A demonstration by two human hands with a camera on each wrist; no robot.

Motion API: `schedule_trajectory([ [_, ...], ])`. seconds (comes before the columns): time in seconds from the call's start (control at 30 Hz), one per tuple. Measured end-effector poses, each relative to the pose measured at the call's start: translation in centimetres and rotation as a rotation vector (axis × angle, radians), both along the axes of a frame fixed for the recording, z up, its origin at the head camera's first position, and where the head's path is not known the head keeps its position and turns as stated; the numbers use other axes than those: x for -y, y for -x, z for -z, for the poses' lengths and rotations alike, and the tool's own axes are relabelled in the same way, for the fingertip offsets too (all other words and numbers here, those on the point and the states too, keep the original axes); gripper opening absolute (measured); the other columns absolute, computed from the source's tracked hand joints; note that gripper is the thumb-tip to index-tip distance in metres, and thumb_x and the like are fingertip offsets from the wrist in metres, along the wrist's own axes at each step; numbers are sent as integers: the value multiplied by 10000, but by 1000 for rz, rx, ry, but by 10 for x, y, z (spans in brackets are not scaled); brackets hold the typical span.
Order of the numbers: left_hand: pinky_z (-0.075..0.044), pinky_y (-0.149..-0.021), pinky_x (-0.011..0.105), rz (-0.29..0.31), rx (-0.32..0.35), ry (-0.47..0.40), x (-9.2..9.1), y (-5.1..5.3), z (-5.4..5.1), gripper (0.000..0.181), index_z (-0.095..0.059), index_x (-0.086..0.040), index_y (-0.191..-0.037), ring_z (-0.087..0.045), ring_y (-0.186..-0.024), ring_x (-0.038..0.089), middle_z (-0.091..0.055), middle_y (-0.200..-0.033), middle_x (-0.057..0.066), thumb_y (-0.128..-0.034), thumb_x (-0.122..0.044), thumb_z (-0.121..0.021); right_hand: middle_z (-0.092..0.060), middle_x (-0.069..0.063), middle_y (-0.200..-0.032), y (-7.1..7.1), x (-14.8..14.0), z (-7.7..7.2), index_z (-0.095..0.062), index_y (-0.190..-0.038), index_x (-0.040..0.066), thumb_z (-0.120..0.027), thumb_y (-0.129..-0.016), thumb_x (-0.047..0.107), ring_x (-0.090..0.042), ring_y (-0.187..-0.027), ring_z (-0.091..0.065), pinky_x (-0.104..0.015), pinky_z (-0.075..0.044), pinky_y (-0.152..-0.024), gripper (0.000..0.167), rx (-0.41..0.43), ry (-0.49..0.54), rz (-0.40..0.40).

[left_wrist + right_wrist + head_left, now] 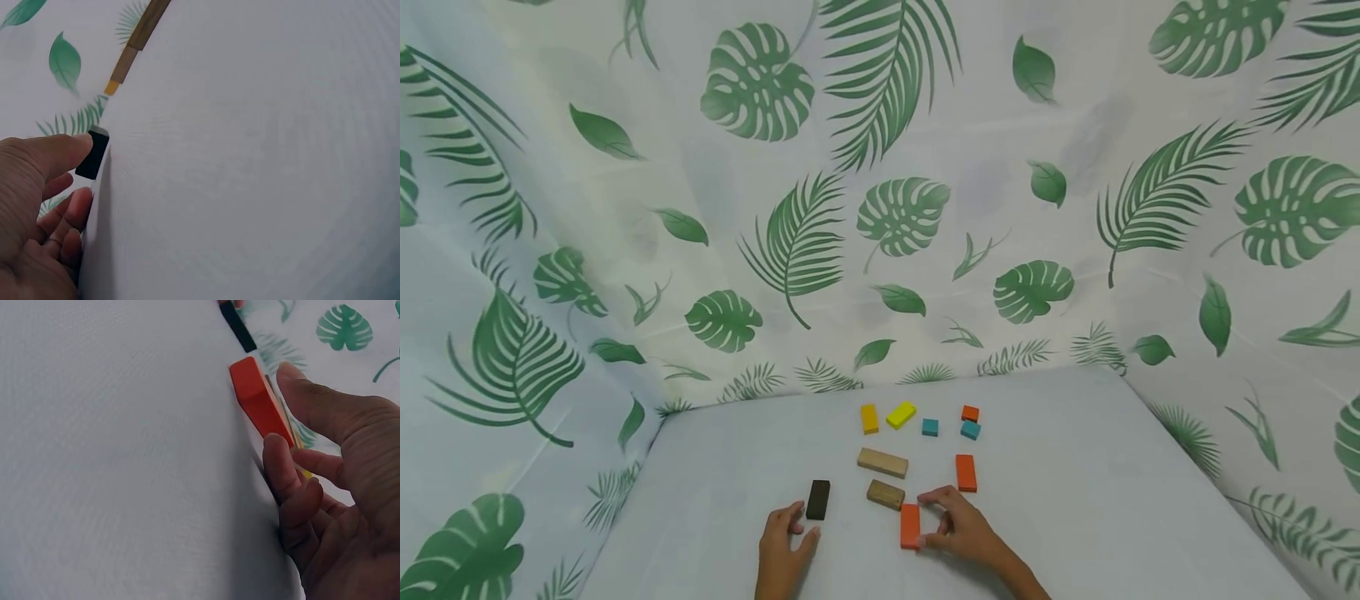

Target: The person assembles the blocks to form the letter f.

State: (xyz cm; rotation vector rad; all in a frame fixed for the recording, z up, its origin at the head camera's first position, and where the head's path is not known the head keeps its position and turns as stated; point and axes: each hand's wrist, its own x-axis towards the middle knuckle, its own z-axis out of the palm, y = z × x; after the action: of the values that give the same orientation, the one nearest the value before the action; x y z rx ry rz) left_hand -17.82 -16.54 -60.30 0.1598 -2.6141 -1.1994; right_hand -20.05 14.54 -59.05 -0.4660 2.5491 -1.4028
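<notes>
A black block [818, 500] lies on the table, and my left hand [784, 554] is just left of it with relaxed, bent fingers. In the left wrist view a fingertip of my left hand [40, 200] overlaps the black block [92, 153]; contact cannot be told. My right hand [966, 529] is at the right side of a red-orange block [910, 527], thumb and index finger spread apart. In the right wrist view, one fingertip of my right hand [337, 462] meets the near end of the red-orange block [259, 400], with another held off it.
Two wooden blocks, a longer one [882, 462] and a shorter one [886, 494], lie between the hands and farther back. Another red-orange block [966, 473] is to the right. Yellow, blue and orange blocks stand toward the back, before a leaf-patterned cloth [820, 350].
</notes>
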Motion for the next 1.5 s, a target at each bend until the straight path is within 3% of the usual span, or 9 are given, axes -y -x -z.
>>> schedule_trajectory([
  [0.2,-487,-746,262,-17,-114,-23,2,-1,6,286,-665,0,-1128,-521,-815,32,-600,-975,38,-868,-107,-716,-530,-49,-1169,-4,4,-2,-611,-1267,93,-815,-754,439,-12,-628,-465,-182,-423,-577,652,-70,-101,-4],
  [0.5,-516,-768,276,-4,-148,-16,3,-2,10,263,-665,-17,-1121,-536,-833,34,-613,-998,41,-865,-59,-706,-510,-43,-1216,-9,7,-6,-626,-1234,156,-815,-736,477,10,-609,-451,-182,-396,-551,622,-111,-179,-7],
  [0.97,-496,-738,266,-26,-95,-15,2,-1,3,263,-647,-18,-1141,-553,-834,80,-619,-1011,51,-879,-28,-671,-474,-40,-1285,-18,10,-8,-644,-1191,211,-811,-704,541,-4,-643,-435,-186,-385,-565,612,-103,-264,-31],
  [1.17,-491,-720,256,-23,-130,-17,2,-2,4,259,-654,-10,-1124,-548,-817,64,-623,-994,55,-866,-10,-679,-464,-44,-1330,-24,12,-5,-642,-1181,254,-801,-688,588,-18,-699,-431,-197,-400,-594,617,-76,-300,-45],
  [1.5,-475,-713,241,-12,-92,-32,5,-3,1,257,-648,-22,-1137,-553,-819,62,-624,-997,58,-880,-26,-666,-444,-39,-1361,-31,13,-2,-625,-1179,320,-780,-677,634,-35,-782,-439,-213,-419,-650,612,-73,-331,-55],
])
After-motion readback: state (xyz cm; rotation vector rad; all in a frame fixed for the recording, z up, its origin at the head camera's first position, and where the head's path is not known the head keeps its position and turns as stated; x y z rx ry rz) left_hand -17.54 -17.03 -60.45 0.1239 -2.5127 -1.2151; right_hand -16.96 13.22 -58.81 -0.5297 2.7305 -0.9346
